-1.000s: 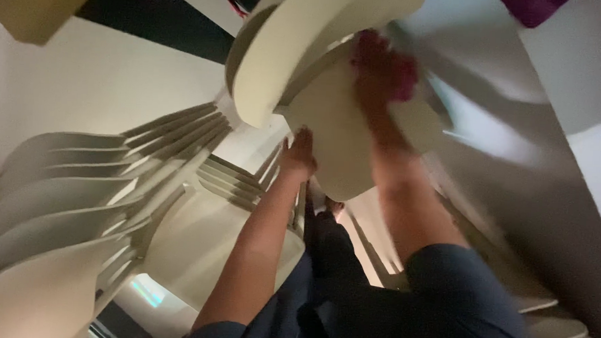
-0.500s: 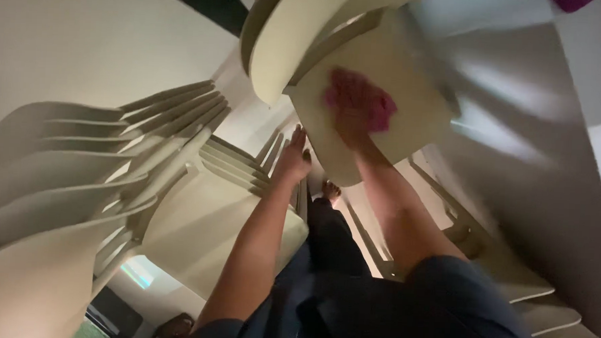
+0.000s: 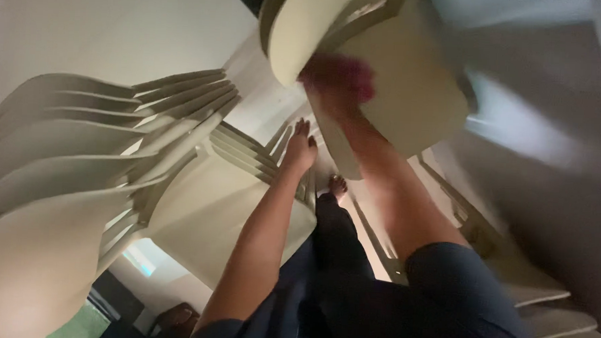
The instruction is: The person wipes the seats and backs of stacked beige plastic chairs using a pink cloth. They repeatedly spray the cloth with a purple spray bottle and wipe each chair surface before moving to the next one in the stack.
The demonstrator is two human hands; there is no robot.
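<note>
Magenta cloth (image 3: 338, 72), bunched under the right hand (image 3: 334, 99), has slid from the middle of the tilted cream plastic chair panel (image 3: 412, 93) to its left edge, beside the curved rim (image 3: 293, 33); judged from that, the wiping has crossed the panel. The right grip presses flat on the cloth. The left hand (image 3: 300, 149) stays braced on the chair stack (image 3: 247, 153), fingers closed over its edge. Motion blur smears cloth and fingers; the panel's top is cut off.
</note>
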